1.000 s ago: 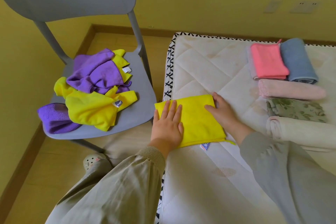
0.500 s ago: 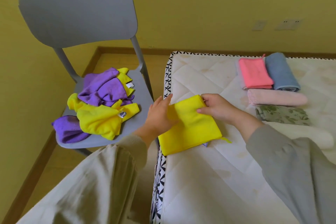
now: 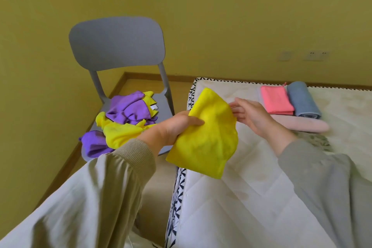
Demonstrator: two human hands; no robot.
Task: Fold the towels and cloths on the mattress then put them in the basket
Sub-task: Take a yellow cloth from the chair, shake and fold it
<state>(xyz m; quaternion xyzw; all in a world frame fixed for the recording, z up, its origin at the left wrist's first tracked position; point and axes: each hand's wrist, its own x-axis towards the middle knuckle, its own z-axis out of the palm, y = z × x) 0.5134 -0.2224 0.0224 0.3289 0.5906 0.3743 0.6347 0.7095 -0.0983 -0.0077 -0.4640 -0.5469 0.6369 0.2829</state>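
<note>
Lifting the cloth [image 3: 209, 141] off the mattress [image 3: 261, 197], you now grip it in your left hand [image 3: 177, 127], in the air over the edge; your right hand [image 3: 251, 117] has let go, fingers relaxed beside it. Folding looks done; basket next, though none shows.

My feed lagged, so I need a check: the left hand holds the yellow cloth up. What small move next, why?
Probably set the yellow cloth beside the pink towel: the left hand grips it folded above the mattress, the right hand is open, and no basket shows.
</note>
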